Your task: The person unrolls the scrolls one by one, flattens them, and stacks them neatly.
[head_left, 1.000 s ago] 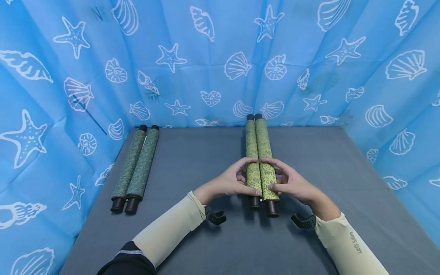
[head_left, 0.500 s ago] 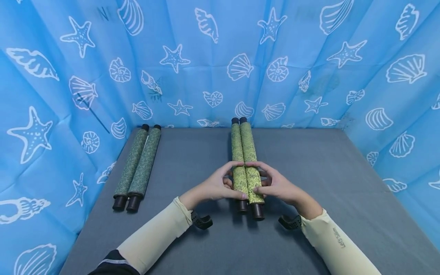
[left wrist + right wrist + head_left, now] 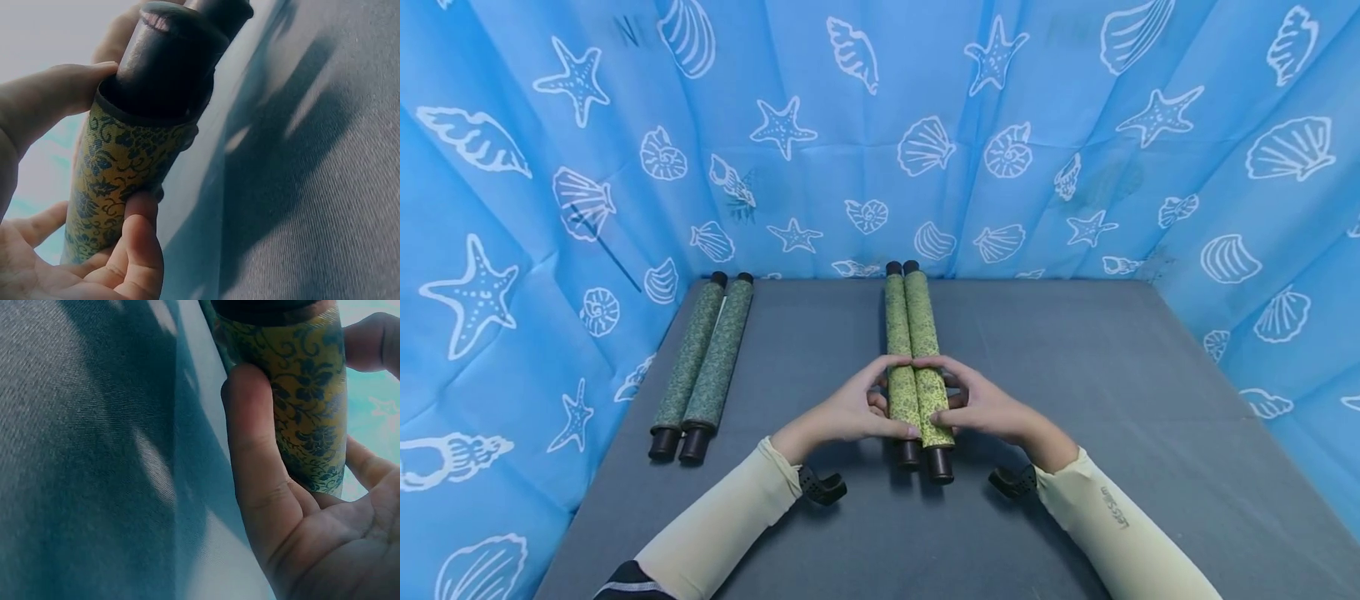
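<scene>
A yellow scroll (image 3: 922,325) with dark floral patterning lies between my hands as two rolls side by side, dark knobs at both ends. My left hand (image 3: 853,410) grips the left roll, thumb near its lower end. Around the right roll curls my right hand (image 3: 992,410), its index finger across the top. The left wrist view shows the fingers wrapped round the brocade roll (image 3: 125,156) below a dark rod end (image 3: 165,62). In the right wrist view a finger and thumb hold the patterned roll (image 3: 312,406). Shadows fall on the table beneath the near ends.
A green scroll (image 3: 718,367), also two rolls side by side, lies at the left of the grey table (image 3: 1045,333). A blue curtain (image 3: 820,183) with white shells and starfish hangs behind and along both sides.
Both hands have carried the yellow scroll to the left and slightly toward me, keeping the same grip. The green scroll stays in its place.
</scene>
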{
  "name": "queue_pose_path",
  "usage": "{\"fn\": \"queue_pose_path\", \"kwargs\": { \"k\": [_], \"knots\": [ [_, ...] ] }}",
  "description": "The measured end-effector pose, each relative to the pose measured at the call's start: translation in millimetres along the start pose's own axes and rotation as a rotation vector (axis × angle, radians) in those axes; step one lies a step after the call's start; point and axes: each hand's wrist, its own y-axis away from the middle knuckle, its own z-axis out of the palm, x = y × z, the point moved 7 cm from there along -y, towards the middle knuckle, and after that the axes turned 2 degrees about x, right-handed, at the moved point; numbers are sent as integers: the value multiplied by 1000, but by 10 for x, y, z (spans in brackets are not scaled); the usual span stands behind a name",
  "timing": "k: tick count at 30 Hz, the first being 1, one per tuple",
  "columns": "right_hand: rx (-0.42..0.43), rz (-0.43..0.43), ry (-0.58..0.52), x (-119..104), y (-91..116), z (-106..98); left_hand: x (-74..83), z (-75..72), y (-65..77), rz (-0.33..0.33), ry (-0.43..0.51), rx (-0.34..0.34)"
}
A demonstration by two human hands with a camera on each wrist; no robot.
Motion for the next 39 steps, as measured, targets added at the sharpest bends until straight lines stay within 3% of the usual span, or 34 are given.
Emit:
{"fn": "queue_pose_path", "kwargs": {
  "k": [11,19,29,39],
  "knots": [
    [-51,20,24,88,-122,105,-125,-63,50,-39,-15,3],
    [-68,9,54,150,-138,113,-207,-61,41,-74,40,-17],
    [-44,5,173,194,-176,138,-259,-77,46,-85,69,-9],
    [-29,14,387,167,-132,88,-281,-117,38,-124,-114,18]
  ]
}}
